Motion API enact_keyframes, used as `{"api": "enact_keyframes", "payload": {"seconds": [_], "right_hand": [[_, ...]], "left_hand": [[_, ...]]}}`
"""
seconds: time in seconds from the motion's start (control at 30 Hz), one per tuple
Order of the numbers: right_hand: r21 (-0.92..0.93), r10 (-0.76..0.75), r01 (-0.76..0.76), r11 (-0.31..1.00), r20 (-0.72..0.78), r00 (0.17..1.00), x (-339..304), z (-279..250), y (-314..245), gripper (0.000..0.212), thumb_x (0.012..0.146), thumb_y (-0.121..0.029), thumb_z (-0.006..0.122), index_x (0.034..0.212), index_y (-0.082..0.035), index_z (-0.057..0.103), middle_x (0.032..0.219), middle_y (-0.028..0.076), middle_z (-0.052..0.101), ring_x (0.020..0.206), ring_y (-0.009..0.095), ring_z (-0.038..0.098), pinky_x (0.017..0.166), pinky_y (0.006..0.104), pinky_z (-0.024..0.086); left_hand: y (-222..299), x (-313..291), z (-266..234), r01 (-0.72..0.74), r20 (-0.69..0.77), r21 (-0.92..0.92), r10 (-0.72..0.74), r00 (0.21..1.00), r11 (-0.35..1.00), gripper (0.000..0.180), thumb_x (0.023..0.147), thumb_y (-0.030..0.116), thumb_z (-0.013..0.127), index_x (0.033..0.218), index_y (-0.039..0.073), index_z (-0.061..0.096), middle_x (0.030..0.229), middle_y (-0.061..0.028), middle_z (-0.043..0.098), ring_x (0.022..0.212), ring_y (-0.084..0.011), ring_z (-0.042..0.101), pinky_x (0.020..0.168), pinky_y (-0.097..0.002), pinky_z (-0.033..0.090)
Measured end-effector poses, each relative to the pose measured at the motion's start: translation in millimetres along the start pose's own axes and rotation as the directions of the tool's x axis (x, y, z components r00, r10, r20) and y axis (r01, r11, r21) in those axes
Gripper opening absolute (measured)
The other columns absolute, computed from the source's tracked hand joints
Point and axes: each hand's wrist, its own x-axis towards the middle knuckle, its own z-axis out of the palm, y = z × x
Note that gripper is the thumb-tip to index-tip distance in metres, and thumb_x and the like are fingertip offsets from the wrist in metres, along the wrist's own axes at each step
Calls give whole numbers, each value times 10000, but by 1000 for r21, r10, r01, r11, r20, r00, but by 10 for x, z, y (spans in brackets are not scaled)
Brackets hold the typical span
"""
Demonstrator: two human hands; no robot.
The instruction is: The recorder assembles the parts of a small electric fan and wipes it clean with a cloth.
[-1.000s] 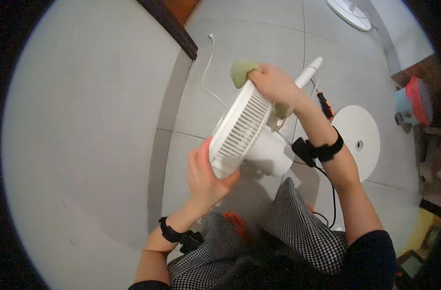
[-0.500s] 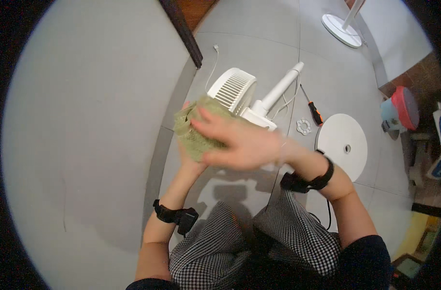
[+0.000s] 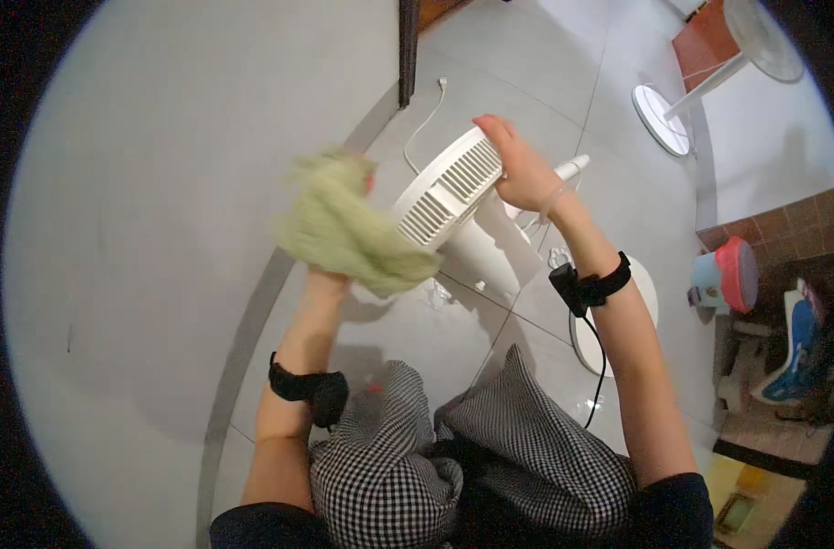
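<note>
A white fan head (image 3: 442, 190) with a slotted grille is tilted up off the floor in front of me. My right hand (image 3: 525, 178) is closed over its upper right rim. Beside the fan's left edge, my left hand (image 3: 331, 282) holds a green cloth (image 3: 348, 224), smeared by motion. The cloth covers most of that hand; only a bit of finger and the wrist show. Behind my right hand lies the white pole (image 3: 574, 167). A white flower-shaped knob (image 3: 559, 257) sits near my right forearm, which partly hides a round white base plate (image 3: 650, 297).
The wall (image 3: 161, 229) runs close along my left side. A power cord (image 3: 423, 123) trails beyond the fan. At the far right stands another white stand on a round base (image 3: 656, 123). A light blue bucket with a red rim (image 3: 730, 274) is on the right.
My right hand has left the cloth and taken hold of the fan's rim. The fan head has turned and tilted. The cloth is now in my left hand alone. The view has shifted.
</note>
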Motion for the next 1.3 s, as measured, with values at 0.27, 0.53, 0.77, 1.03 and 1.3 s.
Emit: {"api": "enact_keyframes", "payload": {"seconds": [0.27,0.53,0.77,1.03,1.3], "right_hand": [[-184,200,-183,966,81,976,77,-158,-21,529,773,-87,638,1255,-70,422,1252,199,447,1082,415,529,906,426,452],[-194,138,-121,973,77,987,160,-175,-113,556,753,-93,651,1260,-83,421,1266,199,456,1084,441,531,913,443,456],[-166,186,-174,971,61,981,179,-159,-202,552,741,-62,631,1252,-88,423,1243,190,455,1087,432,526,909,441,453],[-117,10,5,993,133,991,269,-208,-297,590,731,-102,686,1256,-95,418,1265,173,441,1125,412,508,904,427,458],[-192,2,18,981,106,994,116,-316,-202,690,695,-211,765,1275,-88,413,1263,170,444,1150,378,497,925,415,447]], "left_hand": [[597,-130,-12,-18,-378,76,45,925,997,600,894,90,551,1437,68,298,1423,-156,369,1252,-253,437,1000,-337,412],[135,23,739,33,-164,346,26,986,938,917,860,493,608,1421,-98,186,1432,-324,278,1353,-421,284,1090,-445,260],[-323,-196,107,432,74,465,-521,851,773,602,941,483,445,1195,-50,558,1110,-240,627,1113,-340,563,1008,-395,361],[433,151,713,167,36,274,-184,982,947,417,915,361,555,1048,-33,569,928,-244,633,870,-399,616,764,-413,490],[214,375,633,86,364,145,-134,922,986,488,872,327,615,1237,13,538,995,-227,642,905,-370,629,785,-400,493]]}}
